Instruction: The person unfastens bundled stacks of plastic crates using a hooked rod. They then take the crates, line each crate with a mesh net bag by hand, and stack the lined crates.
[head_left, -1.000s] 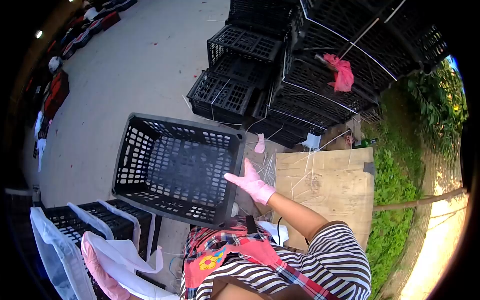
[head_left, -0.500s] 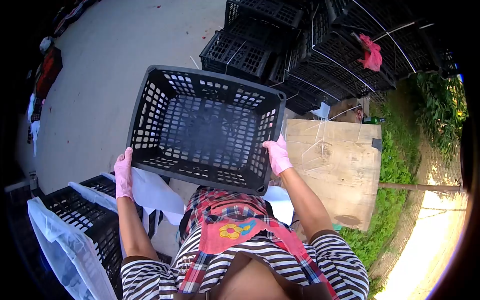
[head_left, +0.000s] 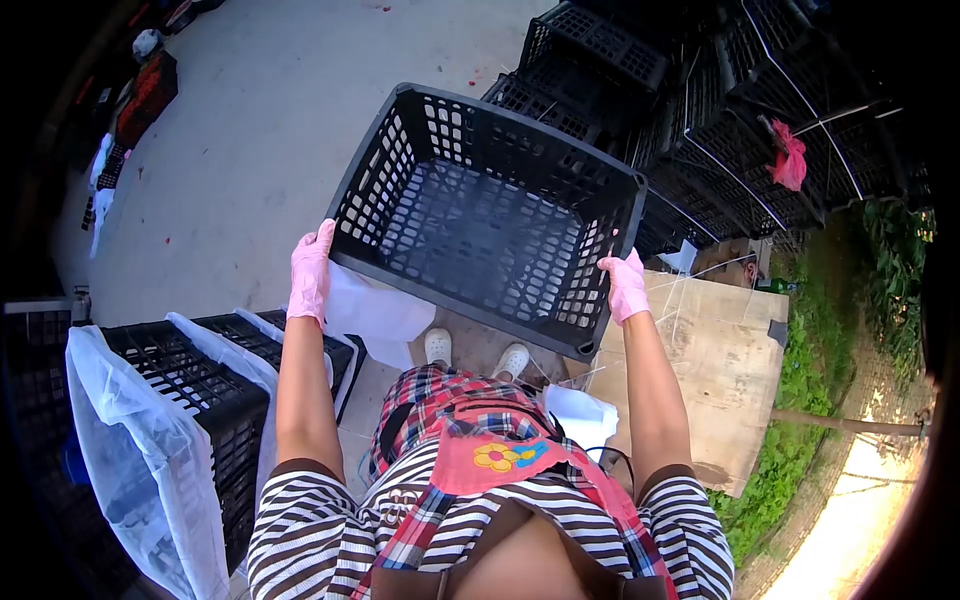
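Note:
A black plastic crate [head_left: 480, 255] with slotted walls and floor is held up in front of me, its open side facing me. Nothing lies in it. My left hand [head_left: 311, 272], in a pink glove, grips its left rim near the lower corner. On the opposite side my right hand [head_left: 625, 286], also gloved in pink, has its thumb over the right rim; the other fingers are partly hidden behind the wall. White sheeting [head_left: 380, 310] shows below the crate, close to my left hand.
Lined black crates [head_left: 180, 370] stand at my left. Stacked black crates [head_left: 590, 50] fill the back right, with a pink bag [head_left: 788, 157] hanging there. A wooden board [head_left: 690, 370] lies at my right beside green plants [head_left: 775, 470]. Farther left sits a crate of red items [head_left: 147, 100].
The crate has moved away from my body and to the right in view, with both hands still on it. My shoes now show beneath it.

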